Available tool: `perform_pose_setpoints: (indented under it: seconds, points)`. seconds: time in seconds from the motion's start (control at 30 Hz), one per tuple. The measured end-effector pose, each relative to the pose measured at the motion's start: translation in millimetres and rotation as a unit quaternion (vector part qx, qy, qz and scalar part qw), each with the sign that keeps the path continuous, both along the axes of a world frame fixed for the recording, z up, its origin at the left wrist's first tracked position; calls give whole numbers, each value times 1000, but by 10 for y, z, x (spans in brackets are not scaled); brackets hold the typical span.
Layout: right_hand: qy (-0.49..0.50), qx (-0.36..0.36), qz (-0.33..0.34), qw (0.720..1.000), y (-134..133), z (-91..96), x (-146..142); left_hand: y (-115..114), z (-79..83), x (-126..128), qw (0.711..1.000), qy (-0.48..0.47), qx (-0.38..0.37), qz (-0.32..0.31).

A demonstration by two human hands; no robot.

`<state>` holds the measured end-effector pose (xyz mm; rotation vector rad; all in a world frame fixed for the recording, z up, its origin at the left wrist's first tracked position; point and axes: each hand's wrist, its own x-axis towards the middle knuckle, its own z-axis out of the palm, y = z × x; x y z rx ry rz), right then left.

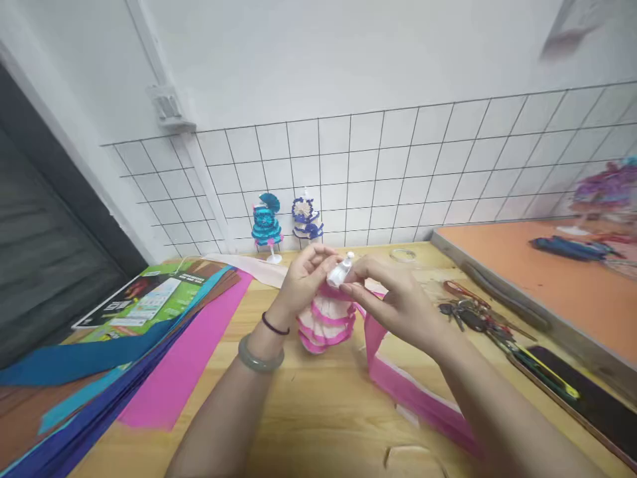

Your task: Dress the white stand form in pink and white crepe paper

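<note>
A small white dress form (340, 271) with a round knob on top is tilted between my two hands. My left hand (309, 277) is closed around its left side, thumb and fingers pinching near the top. From the right, the thumb and forefinger of my right hand (391, 292) press at its waist. A ruffled white skirt with pink edges (326, 324) flares below the form. A long pink crepe paper strip (403, 385) trails from the waist, under my right hand, down to the right across the table. My right palm partly hides where strip and skirt meet.
Crepe paper sheets in blue, brown and pink (194, 358) lie at left beside a green printed packet (149, 299). Two finished paper dresses (267, 226) stand by the tiled wall. At right are keys (470, 315), a dark phone-like slab (580, 388) and a raised orange board (537, 285).
</note>
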<state>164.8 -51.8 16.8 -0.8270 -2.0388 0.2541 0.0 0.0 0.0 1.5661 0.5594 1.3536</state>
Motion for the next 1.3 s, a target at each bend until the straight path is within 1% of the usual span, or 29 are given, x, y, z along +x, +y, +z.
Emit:
perform_pose_setpoints:
  seconds: [0.17,0.3,0.4,0.5,0.67,0.87,0.93,1.0,1.07,1.13,1.2,1.23,1.3]
  points:
    - [-6,1,3,1000,-23,17,-12,1,12,59,997,-49,-55,1]
    - [1,9,14,1000,-41,19,-32,-35,45,61,992,-60,-109,-6]
    - [2,13,23,1000,-43,16,-33,-64,68,49,991,-59,-124,5]
    - [4,13,21,1000,-40,17,-33,-69,77,42,991,-56,-123,18]
    - [5,12,13,1000,-55,20,-54,-38,67,56,992,-53,-97,54]
    - [12,22,-17,1000,-36,-14,-74,-42,25,93,992,-29,-14,120]
    - [10,31,-26,999,-12,-28,-70,-42,3,98,993,-11,-4,121]
    - [10,41,-38,998,8,-36,-65,-26,-15,93,995,-3,-12,102]
    - [10,44,-48,998,18,-37,-61,2,-17,77,995,-6,-14,101]
    - [12,45,-56,997,20,-34,-59,19,7,45,990,-5,5,138]
    - [11,40,-64,997,19,-32,-56,3,61,-3,983,11,41,177]
    - [11,37,-68,997,20,-31,-52,-21,97,-30,982,27,61,179]
    - [13,31,-76,997,23,-32,-43,-94,170,-80,979,85,98,155]
